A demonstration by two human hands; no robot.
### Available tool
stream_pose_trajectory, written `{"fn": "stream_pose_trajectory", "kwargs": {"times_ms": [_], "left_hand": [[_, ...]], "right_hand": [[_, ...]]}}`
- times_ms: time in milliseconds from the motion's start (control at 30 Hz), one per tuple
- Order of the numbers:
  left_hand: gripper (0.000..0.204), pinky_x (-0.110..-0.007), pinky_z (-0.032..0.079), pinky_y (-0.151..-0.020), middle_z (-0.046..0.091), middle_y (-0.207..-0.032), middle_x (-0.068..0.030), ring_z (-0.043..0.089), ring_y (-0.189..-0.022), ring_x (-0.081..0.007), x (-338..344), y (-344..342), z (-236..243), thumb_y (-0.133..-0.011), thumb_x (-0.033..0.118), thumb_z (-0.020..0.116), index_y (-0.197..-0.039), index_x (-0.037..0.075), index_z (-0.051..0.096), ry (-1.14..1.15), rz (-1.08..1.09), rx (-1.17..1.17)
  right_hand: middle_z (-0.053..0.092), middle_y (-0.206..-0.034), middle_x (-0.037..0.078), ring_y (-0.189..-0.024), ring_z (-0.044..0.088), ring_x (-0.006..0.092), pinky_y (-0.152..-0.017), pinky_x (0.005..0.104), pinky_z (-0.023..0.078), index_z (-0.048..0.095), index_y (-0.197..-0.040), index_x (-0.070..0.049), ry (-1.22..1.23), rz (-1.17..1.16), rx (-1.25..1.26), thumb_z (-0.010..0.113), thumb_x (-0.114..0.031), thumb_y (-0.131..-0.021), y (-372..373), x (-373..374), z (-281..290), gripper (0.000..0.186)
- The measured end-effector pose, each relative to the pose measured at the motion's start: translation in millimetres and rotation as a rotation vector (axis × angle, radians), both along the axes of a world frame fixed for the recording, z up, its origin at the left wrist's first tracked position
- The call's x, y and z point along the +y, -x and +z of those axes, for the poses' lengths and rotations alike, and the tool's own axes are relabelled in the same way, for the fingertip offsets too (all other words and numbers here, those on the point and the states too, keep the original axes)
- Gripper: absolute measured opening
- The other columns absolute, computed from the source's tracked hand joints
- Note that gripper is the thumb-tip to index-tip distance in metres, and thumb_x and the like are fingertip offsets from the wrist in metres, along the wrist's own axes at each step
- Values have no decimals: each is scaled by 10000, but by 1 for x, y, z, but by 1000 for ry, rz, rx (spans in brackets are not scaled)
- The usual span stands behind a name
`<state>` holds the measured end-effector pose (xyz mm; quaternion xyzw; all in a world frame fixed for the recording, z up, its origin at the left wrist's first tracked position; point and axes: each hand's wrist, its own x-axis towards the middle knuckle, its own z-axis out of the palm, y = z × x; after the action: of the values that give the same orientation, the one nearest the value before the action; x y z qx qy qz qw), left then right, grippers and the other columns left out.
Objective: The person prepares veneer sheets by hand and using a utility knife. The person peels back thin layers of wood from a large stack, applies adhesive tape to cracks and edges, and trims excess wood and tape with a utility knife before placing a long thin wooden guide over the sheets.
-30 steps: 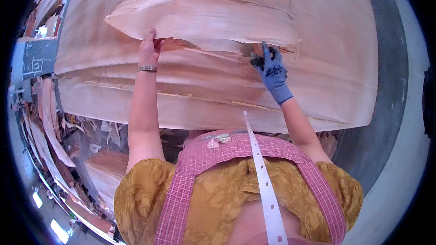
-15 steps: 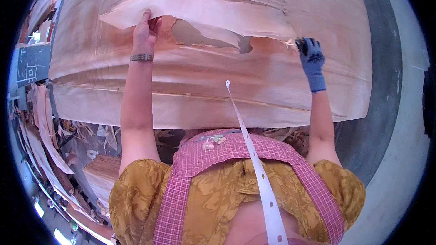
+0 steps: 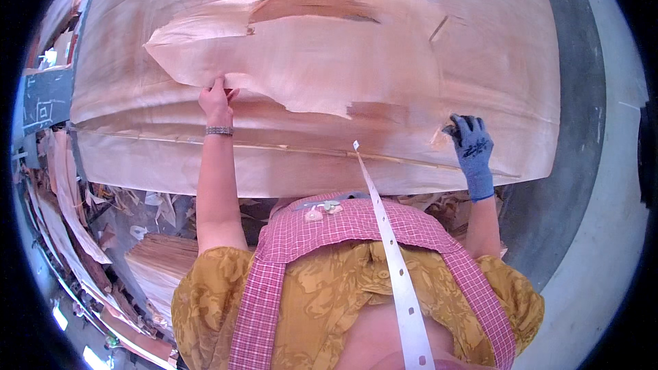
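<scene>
A pale, ragged-edged piece of wood veneer [image 3: 295,62] lies across a broad veneer sheet [image 3: 144,157] in front of me. Along its far side, a torn gap exposes darker wood. My bare left hand [image 3: 217,104], with a metal watch band at the wrist, pinches the piece's near edge between thumb and fingers. In a blue-grey glove with dark fingertips, my right hand [image 3: 470,144] has its fingers curled at the frayed right end of the piece. The fingertips there are partly hidden.
A long thin crack or strip [image 3: 301,149] runs along the near part of the broad sheet. A white perforated strap [image 3: 391,253] hangs in front of my chest. Veneer scraps [image 3: 68,185] and a stacked wood pile [image 3: 161,260] are at the lower left. Grey floor [image 3: 582,89] borders the right.
Both hands have come nearer to me, drawing the veneer piece's near edge with them. It now covers the grey hole seen before, and a torn gap shows on its far side.
</scene>
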<state>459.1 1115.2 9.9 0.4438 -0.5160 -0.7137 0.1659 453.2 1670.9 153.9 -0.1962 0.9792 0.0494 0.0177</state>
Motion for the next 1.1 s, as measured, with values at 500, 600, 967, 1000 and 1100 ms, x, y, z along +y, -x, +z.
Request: {"fn": "stream_pose_trajectory", "kwargs": {"times_ms": [500, 600, 967, 1000, 1100], "left_hand": [[317, -288, 565, -429, 628, -848, -101, 595, -574, -154, -1, -1, -3, -873, 227, 720, -956, -57, 605, 210, -37, -94], [318, -274, 549, -407, 630, -869, -104, 590, -575, -142, 1, 3, -6, -869, 240, 728, -936, -48, 611, 219, 1, -139], [908, -536, 104, -1166, 167, -1585, -144, 141, -1464, -317, 93, 23, 1, -854, 640, 540, -1499, 66, 262, 1575, -720, -314], [908, -536, 104, -1166, 167, -1585, -144, 141, -1464, -317, 88, 27, -8, -854, 640, 540, -1499, 66, 262, 1572, -710, -314], [985, -568, 64, -1165, 74, -1610, -137, 72, -1480, -332, 75, 33, -24, -834, 710, 490, -1536, 94, 177, 1474, -722, -457]], "right_hand": [[623, -989, 154, -877, 654, 335, -754, 416, 520, 599, -1026, -47, 611, -145, -213, 756, -358, -813, 54, -115, 28, 408], [631, -985, 174, -880, 642, 359, -738, 436, 511, 595, -996, -58, 578, 33, -328, 681, -447, -852, 87, -156, -35, 424], [606, -1078, 194, -950, 625, 403, -777, 511, 507, 535, -1068, -83, 307, -12, -421, 660, -577, -807, 97, -189, -122, 573], [607, -1076, 192, -954, 624, 398, -771, 509, 507, 541, -1049, -80, 318, 9, -445, 667, -576, -802, 99, -188, -123, 569], [607, -1063, 191, -963, 620, 387, -760, 502, 506, 553, -1010, -77, 314, 23, -521, 676, -559, -803, 107, -191, -123, 539]]}}
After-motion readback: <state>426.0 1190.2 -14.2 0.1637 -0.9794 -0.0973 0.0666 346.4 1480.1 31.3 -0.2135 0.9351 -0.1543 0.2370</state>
